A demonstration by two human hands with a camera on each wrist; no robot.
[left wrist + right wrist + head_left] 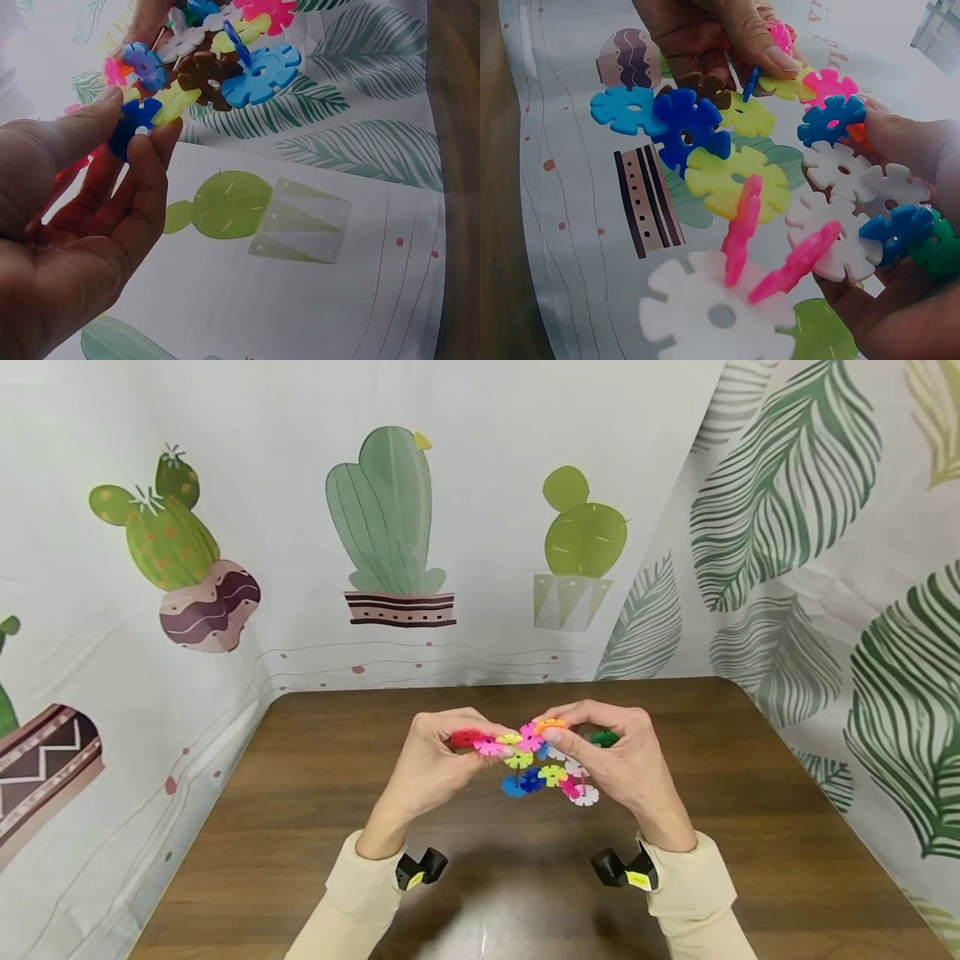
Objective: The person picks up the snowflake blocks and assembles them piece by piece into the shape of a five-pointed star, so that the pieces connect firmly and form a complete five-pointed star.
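A chain of interlocking plastic snowflake discs (531, 737) hangs above the table between both hands. My left hand (442, 756) pinches its left part between thumb and fingers, beside a yellow and a pink disc. In the left wrist view a dark blue disc (133, 124) shows at those fingertips. My right hand (622, 756) grips the other side, with the thumb at an orange disc (551, 724). White discs (832, 169) and a green disc (937, 244) lie by its palm. A loop of blue, yellow, pink and white discs dangles below, with a white disc (675, 307) lowest.
The brown wooden table (315, 843) spreads beneath the hands. Behind it hangs a pale cloth (487, 527) printed with cacti and leaves. Black cameras (422, 868) are strapped at both wrists, over cream sleeves.
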